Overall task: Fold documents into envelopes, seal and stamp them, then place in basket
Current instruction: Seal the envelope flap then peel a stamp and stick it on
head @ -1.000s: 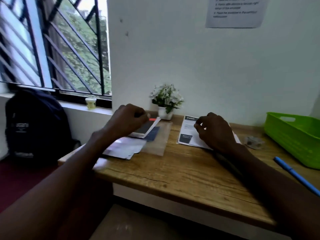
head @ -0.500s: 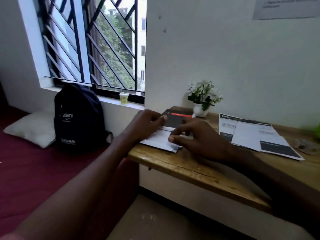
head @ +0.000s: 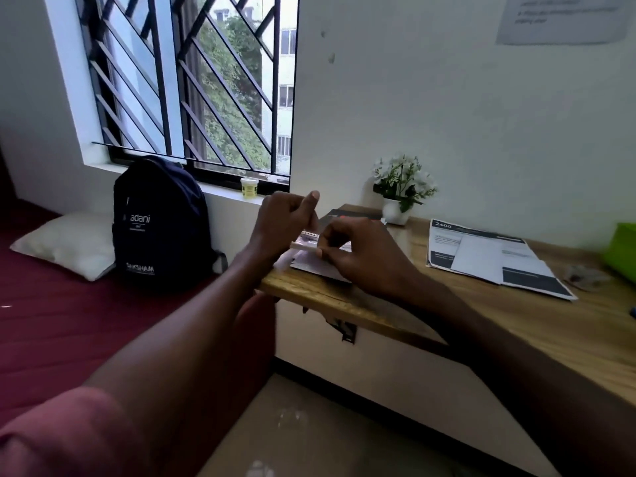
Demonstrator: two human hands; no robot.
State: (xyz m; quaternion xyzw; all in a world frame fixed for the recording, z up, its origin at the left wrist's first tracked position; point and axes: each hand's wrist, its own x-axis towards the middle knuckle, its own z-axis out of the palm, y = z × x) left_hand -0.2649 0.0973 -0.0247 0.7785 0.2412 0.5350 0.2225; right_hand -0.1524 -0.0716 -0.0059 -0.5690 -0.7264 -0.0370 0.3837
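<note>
Head view: left hand (head: 285, 220) and right hand (head: 358, 256) pinching a small perforated stamp strip (head: 307, 239) just above the desk's (head: 395, 315) left end, probably separating one stamp. Looking pale, thin, dotted along its top edge. Lying unfolded near the back edge: printed documents (head: 488, 256).

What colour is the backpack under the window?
The fabric backpack is dark navy with white lettering, in the head view.
</note>
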